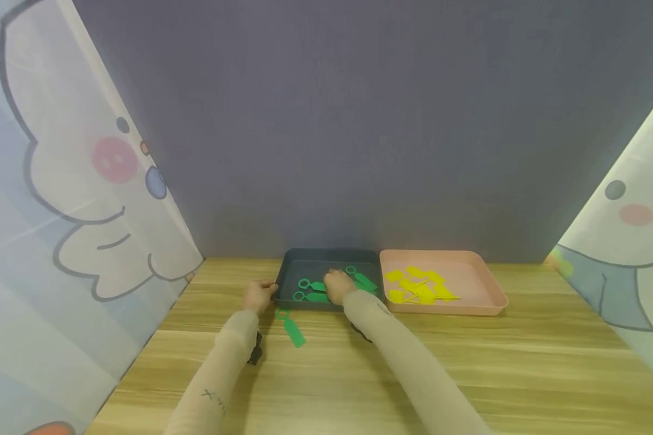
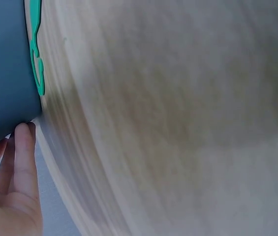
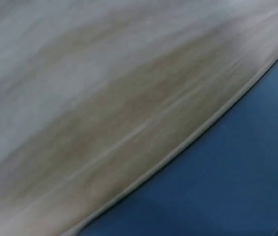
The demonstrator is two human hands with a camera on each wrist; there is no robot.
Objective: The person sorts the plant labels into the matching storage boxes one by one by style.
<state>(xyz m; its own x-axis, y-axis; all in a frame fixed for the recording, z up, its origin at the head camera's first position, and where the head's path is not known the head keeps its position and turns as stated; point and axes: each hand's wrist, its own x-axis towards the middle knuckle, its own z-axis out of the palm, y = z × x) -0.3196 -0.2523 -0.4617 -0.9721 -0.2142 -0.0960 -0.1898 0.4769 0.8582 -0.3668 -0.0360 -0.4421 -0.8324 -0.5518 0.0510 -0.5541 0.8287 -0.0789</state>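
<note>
In the head view, my left hand (image 1: pixel 259 296) holds the left side of a dark blue-grey tray (image 1: pixel 285 275). The left wrist view has the fingers (image 2: pixel 25 167) against the tray's corner (image 2: pixel 6 88). My right hand (image 1: pixel 340 286) is inside that tray, over several flat green tags (image 1: pixel 318 297) with ring ends. Its fingertips are hidden, so whether it pinches a tag does not show. Another green tag (image 1: pixel 294 331) lies on the table in front of the tray. The right wrist view catches only tabletop and the tray's outer wall (image 3: pixel 202 182).
A pink tray (image 1: pixel 470 284) stands against the dark tray's right side, with several yellow pieces (image 1: pixel 424 290) heaped at its left. Both trays sit on a wood-grain table (image 1: pixel 326 386) before a dark upright panel (image 1: pixel 337 121). Cartoon-printed sheets (image 1: pixel 87 181) flank the table.
</note>
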